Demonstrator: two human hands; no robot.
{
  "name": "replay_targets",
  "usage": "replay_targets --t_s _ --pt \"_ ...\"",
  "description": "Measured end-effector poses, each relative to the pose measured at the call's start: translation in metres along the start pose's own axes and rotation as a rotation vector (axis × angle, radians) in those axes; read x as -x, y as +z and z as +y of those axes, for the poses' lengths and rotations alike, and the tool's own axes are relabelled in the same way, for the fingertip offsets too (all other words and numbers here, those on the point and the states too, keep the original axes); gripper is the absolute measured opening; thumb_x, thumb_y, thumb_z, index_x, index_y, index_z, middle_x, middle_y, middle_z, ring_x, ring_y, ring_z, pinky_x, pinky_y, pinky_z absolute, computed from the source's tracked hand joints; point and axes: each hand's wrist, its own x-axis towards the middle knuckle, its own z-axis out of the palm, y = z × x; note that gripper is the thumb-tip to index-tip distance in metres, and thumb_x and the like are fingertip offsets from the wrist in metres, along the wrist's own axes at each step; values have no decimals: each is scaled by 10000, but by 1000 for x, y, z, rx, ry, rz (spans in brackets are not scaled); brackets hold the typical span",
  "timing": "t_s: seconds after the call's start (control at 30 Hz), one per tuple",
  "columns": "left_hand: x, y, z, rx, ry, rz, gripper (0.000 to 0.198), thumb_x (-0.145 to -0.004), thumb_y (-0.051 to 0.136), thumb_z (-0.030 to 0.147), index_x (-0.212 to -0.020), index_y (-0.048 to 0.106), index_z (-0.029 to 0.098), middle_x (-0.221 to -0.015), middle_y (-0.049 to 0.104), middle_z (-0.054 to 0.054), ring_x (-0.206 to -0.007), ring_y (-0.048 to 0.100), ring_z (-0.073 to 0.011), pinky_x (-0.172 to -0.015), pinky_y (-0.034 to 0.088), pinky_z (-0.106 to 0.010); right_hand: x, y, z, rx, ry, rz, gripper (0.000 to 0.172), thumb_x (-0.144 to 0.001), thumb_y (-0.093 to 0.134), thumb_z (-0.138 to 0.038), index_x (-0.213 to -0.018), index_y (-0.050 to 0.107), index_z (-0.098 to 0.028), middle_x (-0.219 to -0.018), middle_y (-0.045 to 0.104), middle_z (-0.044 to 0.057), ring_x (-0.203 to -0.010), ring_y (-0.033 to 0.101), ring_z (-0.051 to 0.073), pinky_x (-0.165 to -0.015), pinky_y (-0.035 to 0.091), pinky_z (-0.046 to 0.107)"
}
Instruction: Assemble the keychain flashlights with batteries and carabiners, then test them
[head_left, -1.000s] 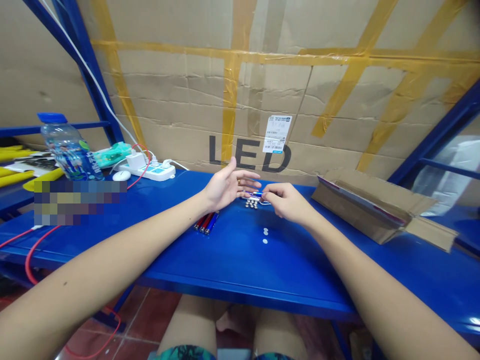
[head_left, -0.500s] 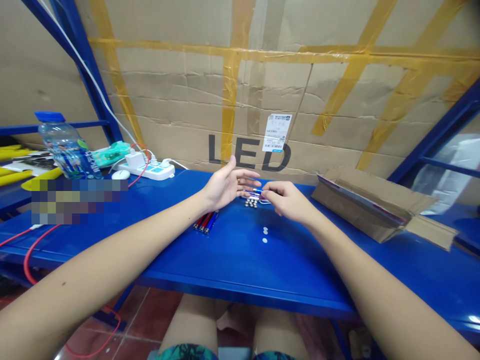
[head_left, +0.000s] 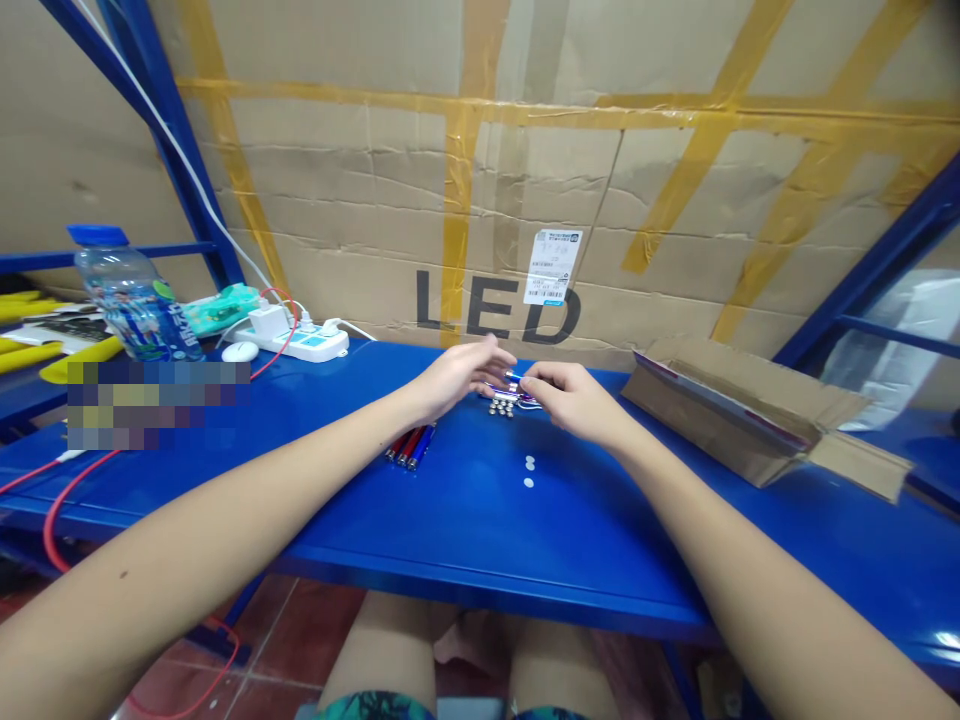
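My right hand [head_left: 566,400] is closed in a pinch on a slim blue metal tube [head_left: 513,377] with a silver end, like a penlight. Close to the tube's far end is my left hand [head_left: 461,378], palm turned down, its fingers bent but apart; I see nothing held in it. Just below the hands lie several small silver metal pieces [head_left: 501,408]. A group of red and blue tubes [head_left: 411,447] with silver ends lies beside my left wrist. Small white discs [head_left: 529,464] lie nearer the front edge.
An open cardboard box [head_left: 720,410] stands on the blue table [head_left: 480,530] at right. At left are a plastic bottle [head_left: 139,300], a white power strip [head_left: 315,342], a white round object [head_left: 240,352] and a red cable [head_left: 56,520]. A large taped carton [head_left: 360,220] backs the table.
My left hand has turned from palm-up with spread fingers to palm-down, its fingers now curved near the blue tube's end. My right hand has barely moved and still pinches the tube.
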Motion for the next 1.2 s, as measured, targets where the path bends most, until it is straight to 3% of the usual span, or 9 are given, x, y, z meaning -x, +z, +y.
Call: replay_targets --t_s 0.13,0.23,0.37,0.47,0.57,0.73,0.97,1.2 --pt "1 3 -5 -458 152 34 233 -862 637 342 -1005 670 161 -896 699 -44 -841 619 -175 -795 466 -328 -5 -1 7 13 -17 -13 325 -871 508 -426 -721 611 -158 -630 527 -12 -612 438 127 -592 329 275" --pt "-4 4 -6 -490 191 60 181 -872 616 302 -973 670 161 -834 684 -24 -768 603 -151 -717 458 -292 -13 -4 15 -20 -27 -51 306 -872 524 -419 -772 636 -152 -647 535 -11 -615 450 126 -587 347 273" --pt "-25 -6 -11 -521 217 105 118 -846 626 244 -909 668 153 -798 672 -18 -727 585 -138 -673 440 -271 -34 -10 36 -149 18 -53 248 -830 604 -296 -1020 655 -145 -778 635 23 -678 553 142 -643 445 281" --pt "-48 -18 -23 -570 171 124 60 -811 635 194 -840 647 143 -779 662 -23 -721 589 -143 -685 448 -279 -56 -11 59 -166 46 -26 202 -781 619 -152 -980 653 -152 -870 688 50 -756 605 151 -713 486 285" --pt "-70 -27 -37 -665 131 75 7 -777 631 145 -783 628 144 -781 662 -28 -739 600 -152 -713 464 -291 -74 -10 81 27 62 21 233 -760 595 -57 -964 665 -145 -954 714 76 -833 632 170 -779 498 296" --pt "-90 -37 -52 -781 77 -7 176 -771 597 117 -915 694 148 -887 714 -53 -822 640 -173 -774 490 -303 -86 -7 98 388 -4 -6 276 -790 576 -45 -1012 703 -148 -1016 729 95 -918 640 210 -823 477 307" --pt "-89 -40 -49 -903 -80 -161 266 -773 585 164 -973 760 175 -985 755 -46 -911 667 -194 -822 501 -285 -84 -7 94 462 11 -177 338 -785 554 -39 -1010 754 -192 -1071 751 62 -964 663 208 -837 471 248" --pt "-91 -37 -46 -899 -153 -199 310 -791 514 148 -962 772 170 -1050 762 -41 -991 668 -195 -901 496 -261 -76 -9 82 472 66 -223 571 -691 424 63 -1067 770 -191 -1143 746 47 -1047 665 208 -914 460 225"
